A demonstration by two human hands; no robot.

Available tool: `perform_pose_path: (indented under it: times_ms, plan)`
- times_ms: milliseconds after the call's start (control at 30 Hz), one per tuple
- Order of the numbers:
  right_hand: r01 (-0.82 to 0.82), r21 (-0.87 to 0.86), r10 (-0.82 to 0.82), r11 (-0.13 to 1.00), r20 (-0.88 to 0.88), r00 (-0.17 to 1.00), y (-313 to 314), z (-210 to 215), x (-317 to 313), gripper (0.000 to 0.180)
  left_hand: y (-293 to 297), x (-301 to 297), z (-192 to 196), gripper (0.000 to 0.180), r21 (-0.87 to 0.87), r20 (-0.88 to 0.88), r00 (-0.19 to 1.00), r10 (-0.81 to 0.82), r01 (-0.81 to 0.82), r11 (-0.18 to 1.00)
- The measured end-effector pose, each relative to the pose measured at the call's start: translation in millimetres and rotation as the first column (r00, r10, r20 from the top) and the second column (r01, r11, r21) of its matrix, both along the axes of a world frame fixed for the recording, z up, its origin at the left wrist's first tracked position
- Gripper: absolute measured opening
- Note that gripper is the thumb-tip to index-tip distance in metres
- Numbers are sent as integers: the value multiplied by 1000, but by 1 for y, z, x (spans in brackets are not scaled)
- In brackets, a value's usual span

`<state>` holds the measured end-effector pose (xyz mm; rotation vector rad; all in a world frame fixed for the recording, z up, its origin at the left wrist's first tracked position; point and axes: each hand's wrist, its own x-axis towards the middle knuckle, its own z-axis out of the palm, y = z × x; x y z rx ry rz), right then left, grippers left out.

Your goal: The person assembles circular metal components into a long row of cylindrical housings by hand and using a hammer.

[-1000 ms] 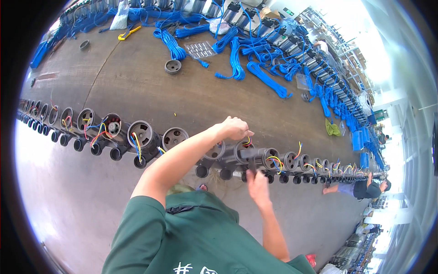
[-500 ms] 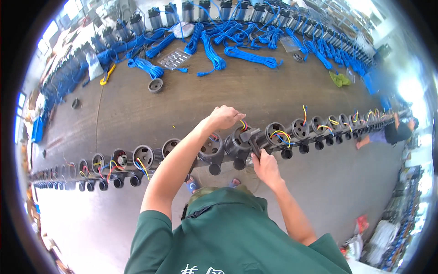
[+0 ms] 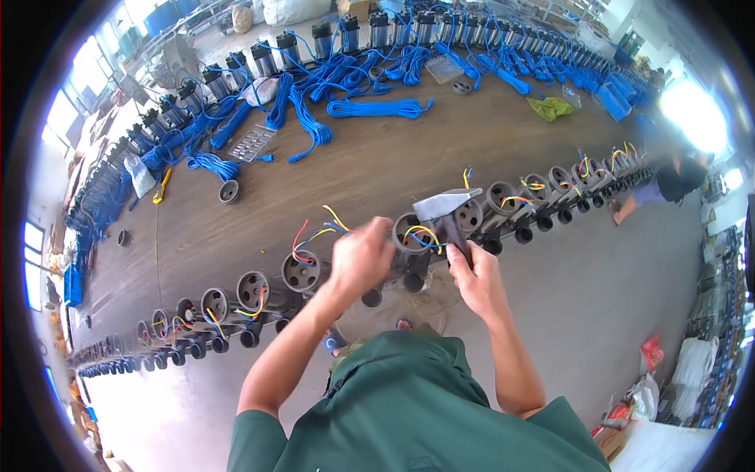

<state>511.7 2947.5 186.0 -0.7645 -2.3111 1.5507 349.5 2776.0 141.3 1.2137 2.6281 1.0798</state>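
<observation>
My right hand (image 3: pixel 478 283) grips the dark handle of a hammer (image 3: pixel 446 206). The hammer's grey metal head is held up over the row of motor housings, partly covering one behind it. Just left of the hammer stands a round dark housing (image 3: pixel 410 236) with yellow, red and blue wires looping from its open top. My left hand (image 3: pixel 360 258) is curled and blurred over the neighbouring housing, which it mostly hides. Yellow and blue wires (image 3: pixel 329 223) stick out beside that hand; whether its fingers hold any is hidden. Farther left, another housing (image 3: pixel 302 271) shows red wire.
Similar housings run along the table's near edge both ways. Blue cable coils (image 3: pixel 373 108) and metal pump bodies (image 3: pixel 377 33) line the far side. A yellow-handled tool (image 3: pixel 162 187), a loose ring (image 3: pixel 229 191) and a green cloth (image 3: pixel 550 108) lie on the table. A co-worker (image 3: pixel 678 177) is at the right.
The view has turned and shifted right. My left hand has gone from pinching wires to curling lower over the housing. The hammer has risen and moved right, away from that housing.
</observation>
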Motion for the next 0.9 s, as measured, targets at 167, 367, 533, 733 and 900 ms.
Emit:
perform_pose_path:
  times_ms: [167,367,533,733,900]
  plan:
    - [-69,-63,70,996,14,997,31,-9,6,32,58,10,-41,66,-149,222,973,58,-25,989]
    - [-139,-6,138,990,140,980,41,-34,6,42,40,40,-45,25,-91,298,954,37,-10,996]
    - [-247,331,186,910,205,961,32,-60,-20,41,18,53,-92,35,254,89,991,-101,76,964]
    - [-372,310,265,875,336,904,39,-53,-36,38,19,55,-122,43,387,-60,992,-111,126,913]
    - [-241,343,189,908,180,965,8,-16,-37,39,24,54,-131,43,475,-12,980,-199,181,861]
